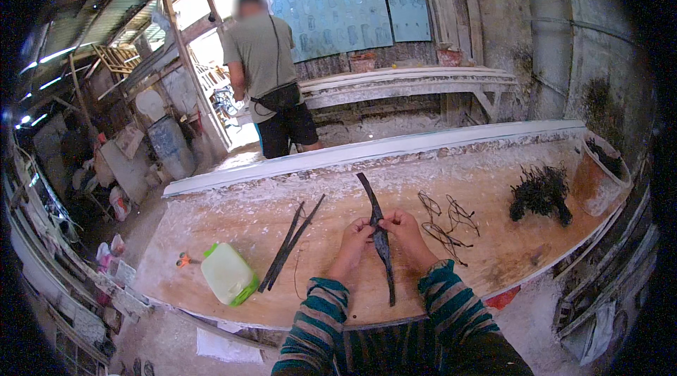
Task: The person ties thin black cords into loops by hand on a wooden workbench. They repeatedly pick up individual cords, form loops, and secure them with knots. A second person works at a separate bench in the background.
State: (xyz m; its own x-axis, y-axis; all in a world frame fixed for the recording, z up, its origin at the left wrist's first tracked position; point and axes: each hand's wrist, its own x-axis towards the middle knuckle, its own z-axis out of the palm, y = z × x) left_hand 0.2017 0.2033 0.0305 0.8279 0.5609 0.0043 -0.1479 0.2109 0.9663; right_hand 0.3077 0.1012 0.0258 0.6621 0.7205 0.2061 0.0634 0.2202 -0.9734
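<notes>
A broad wooden table (493, 263), dusted with white, fills the space before the person, with another person (264, 66) standing beyond its far edge, back turned. A pale, stained bucket (596, 182) stands at the table's right end; a whitish container with green ends (226, 274) lies toward the left. A tangled black bundle (539, 194) sits near the bucket. At the middle, the left hand (356, 238) and right hand (407, 231) meet, fingertips pinching a long dark strip (384, 249) around its midpoint, above the wood; the exact finger placement is hard to make out. Two narrower black strips (292, 249) lie to the left, thin dark loops (442, 235) to the right, and orange-handled scissors (185, 260) just beside the container.
</notes>
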